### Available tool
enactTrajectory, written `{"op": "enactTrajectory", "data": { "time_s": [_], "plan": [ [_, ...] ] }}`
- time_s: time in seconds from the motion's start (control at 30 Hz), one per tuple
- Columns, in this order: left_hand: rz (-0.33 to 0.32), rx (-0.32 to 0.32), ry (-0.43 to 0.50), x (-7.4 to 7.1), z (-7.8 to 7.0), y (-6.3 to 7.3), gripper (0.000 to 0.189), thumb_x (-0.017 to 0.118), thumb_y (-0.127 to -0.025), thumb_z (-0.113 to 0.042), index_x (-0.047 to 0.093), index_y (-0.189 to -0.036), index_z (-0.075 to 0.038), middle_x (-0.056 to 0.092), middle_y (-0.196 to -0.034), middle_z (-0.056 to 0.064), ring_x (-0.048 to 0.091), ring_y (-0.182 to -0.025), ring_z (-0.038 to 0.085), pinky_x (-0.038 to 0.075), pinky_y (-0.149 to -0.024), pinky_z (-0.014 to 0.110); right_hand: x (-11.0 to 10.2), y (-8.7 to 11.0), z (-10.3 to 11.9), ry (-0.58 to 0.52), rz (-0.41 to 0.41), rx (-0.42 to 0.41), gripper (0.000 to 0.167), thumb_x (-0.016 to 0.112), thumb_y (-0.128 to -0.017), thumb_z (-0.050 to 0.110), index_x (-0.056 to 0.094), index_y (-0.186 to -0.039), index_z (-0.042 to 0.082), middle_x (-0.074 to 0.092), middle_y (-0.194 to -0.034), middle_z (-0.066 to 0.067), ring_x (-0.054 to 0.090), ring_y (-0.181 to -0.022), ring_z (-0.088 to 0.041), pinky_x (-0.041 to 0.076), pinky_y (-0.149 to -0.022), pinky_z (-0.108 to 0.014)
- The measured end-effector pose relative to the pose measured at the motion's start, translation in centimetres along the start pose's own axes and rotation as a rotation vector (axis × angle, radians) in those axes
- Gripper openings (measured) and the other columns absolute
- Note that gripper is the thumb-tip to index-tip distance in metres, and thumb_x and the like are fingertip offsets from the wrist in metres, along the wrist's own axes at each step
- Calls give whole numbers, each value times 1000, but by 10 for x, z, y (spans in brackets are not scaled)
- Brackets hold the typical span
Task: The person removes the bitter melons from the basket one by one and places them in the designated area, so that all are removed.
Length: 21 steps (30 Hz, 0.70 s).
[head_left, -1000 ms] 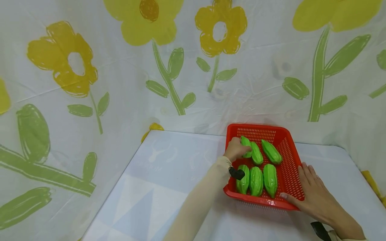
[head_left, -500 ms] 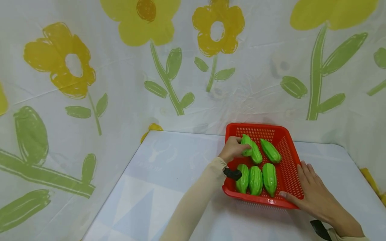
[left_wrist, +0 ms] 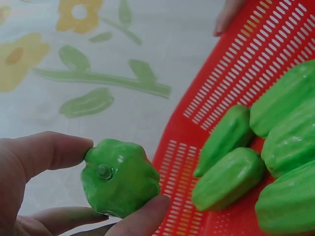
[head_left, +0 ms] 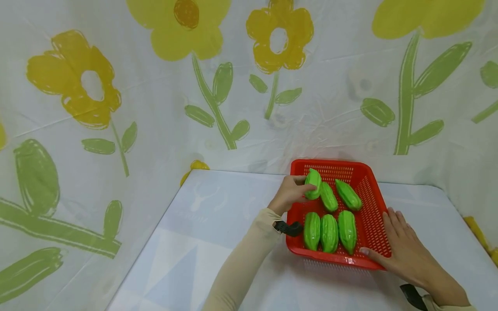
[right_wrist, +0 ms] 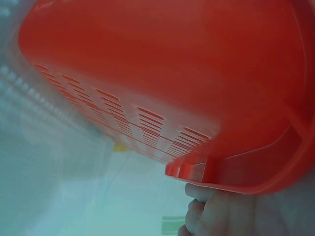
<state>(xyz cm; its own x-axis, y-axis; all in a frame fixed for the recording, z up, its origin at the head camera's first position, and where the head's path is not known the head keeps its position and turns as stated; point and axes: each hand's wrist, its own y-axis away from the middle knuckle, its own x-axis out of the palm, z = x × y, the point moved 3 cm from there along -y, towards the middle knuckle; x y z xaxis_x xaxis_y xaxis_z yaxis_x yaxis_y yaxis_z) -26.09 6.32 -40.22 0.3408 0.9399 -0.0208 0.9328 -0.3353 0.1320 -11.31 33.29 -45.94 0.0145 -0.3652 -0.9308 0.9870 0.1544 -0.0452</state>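
My left hand [head_left: 288,193] pinches a ridged green bitter melon [head_left: 313,184] between thumb and fingers, at the left back of a red plastic basket [head_left: 336,259]. Its stem end faces the camera in the left wrist view, where the thumb and fingertips press the melon [left_wrist: 120,179] from both sides. Several more bitter melons lie in the basket: a front row with a melon [head_left: 329,233] in its middle, and two behind, including one [head_left: 348,195] at the right. My right hand [head_left: 408,255] rests at the basket's front right corner, fingers straight along the side and thumb at the front rim.
The basket stands on a pale patterned table [head_left: 202,207] near its back edge. A white curtain [head_left: 330,108] printed with yellow flowers hangs behind and to the left. The right wrist view is filled mostly by the basket's slotted outer wall [right_wrist: 147,64].
My left hand has lifted the bitter melon and drawn it leftward and slightly up, away from its neighbour. The right hand stays on the basket corner; the view has shifted slightly.
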Motion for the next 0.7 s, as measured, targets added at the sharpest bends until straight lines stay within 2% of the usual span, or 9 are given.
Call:
{"op": "enactTrajectory", "data": {
  "time_s": [0.1, 0.23, 0.33, 0.47, 0.57, 0.7],
  "plan": [
    [0, -5, 39, -2, 0, 2, 43, 75, -94, -9, 67, -136, -2, 75, -123, 15, 76, -99, 21, 62, -92, 49, 0, 0, 1, 0, 0, 1, 122, 63, -92, 65, -6, -161, -8, -9, -169, -35, -20, -157, -49, -22, -122, -60],
    [-1, -7, 65, -5, 0, 6, 48, 75, -94, -10, 64, -140, -3, 73, -128, 14, 75, -102, 21, 58, -99, 55, 0, 0, 1, 0, 1, 4, 122, 63, -92, 65, -6, -161, -8, -9, -169, -34, -19, -157, -50, -14, -123, -69],
    [-1, 3, 57, -8, 0, 8, 50, 74, -95, -12, 62, -142, -3, 72, -130, 13, 75, -101, 19, 61, -94, 49, 0, 0, 0, 2, 1, 6, 123, 63, -91, 66, -6, -162, -7, -10, -169, -34, -19, -157, -50, -7, -123, -73],
    [-24, 12, 55, -15, 1, 9, 53, 75, -95, -14, 59, -144, -2, 71, -133, 14, 74, -102, 19, 64, -88, 42, 0, 0, 0, 0, 5, 6, 123, 63, -91, 66, -6, -162, -8, -9, -169, -34, -19, -157, -50, -9, -123, -72],
    [-41, 16, 71, -20, 1, 11, 56, 75, -94, -14, 57, -146, -2, 69, -136, 14, 74, -106, 22, 64, -88, 42, 0, -1, 0, -1, 5, 9, 123, 63, -91, 67, -6, -162, -7, -7, -169, -35, -18, -157, -51, -10, -123, -72],
    [-51, 19, 92, -24, 0, 12, 57, 75, -94, -13, 56, -147, -2, 66, -140, 14, 73, -109, 23, 65, -83, 38, 0, -1, 0, 2, 6, 16, 124, 62, -90, 67, -6, -162, -7, -7, -169, -35, -18, -156, -51, -7, -122, -74]
  ]
}}
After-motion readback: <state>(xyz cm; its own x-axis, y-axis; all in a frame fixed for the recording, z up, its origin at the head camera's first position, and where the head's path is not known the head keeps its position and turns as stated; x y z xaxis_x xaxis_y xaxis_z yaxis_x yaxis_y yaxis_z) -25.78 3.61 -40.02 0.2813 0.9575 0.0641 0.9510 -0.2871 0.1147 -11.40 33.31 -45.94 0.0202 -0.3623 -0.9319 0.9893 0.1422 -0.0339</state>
